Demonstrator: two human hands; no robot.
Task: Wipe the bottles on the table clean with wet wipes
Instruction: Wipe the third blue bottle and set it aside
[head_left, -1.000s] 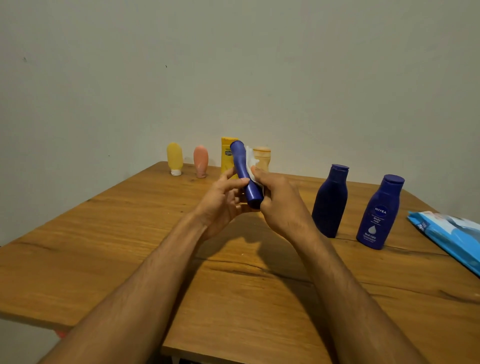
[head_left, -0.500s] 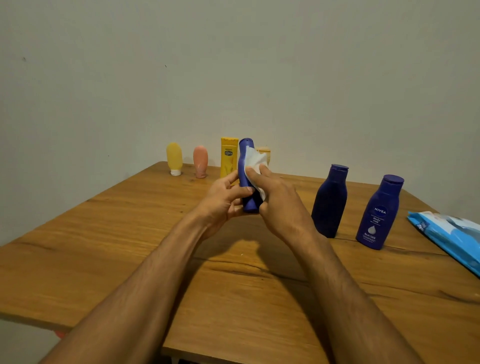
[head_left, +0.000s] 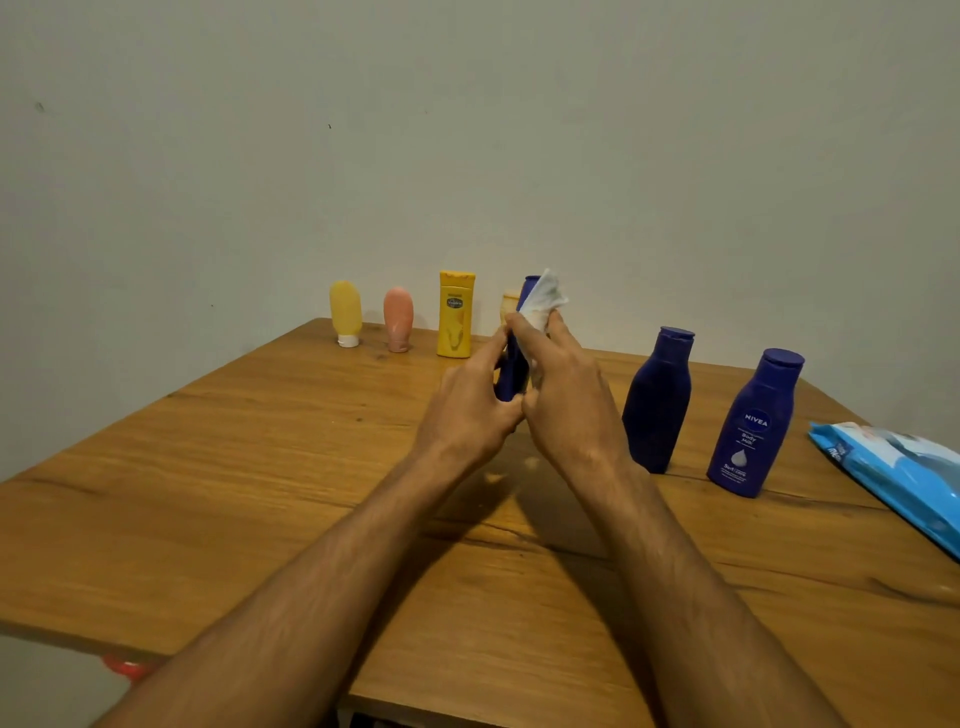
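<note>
A slim dark blue bottle (head_left: 514, 371) is held upright above the wooden table (head_left: 260, 493). My left hand (head_left: 467, 410) grips its lower part. My right hand (head_left: 563, 400) pinches a white wet wipe (head_left: 543, 301) against the bottle's upper right side; the wipe sticks up past the bottle's top. Two more dark blue bottles stand at the right, one plain (head_left: 657, 397) and one labelled (head_left: 753, 421). Along the back stand a yellow tube (head_left: 345, 312), a pink tube (head_left: 398, 318) and a yellow bottle (head_left: 455, 313). A beige bottle (head_left: 508, 306) is mostly hidden behind the held one.
A blue pack of wet wipes (head_left: 893, 475) lies at the table's right edge. A grey wall rises right behind the table. Something red (head_left: 122, 666) shows under the table's near left edge.
The blue bottle has been tipped from a slant to upright. My right hand has slid the wipe up the bottle to its top.
</note>
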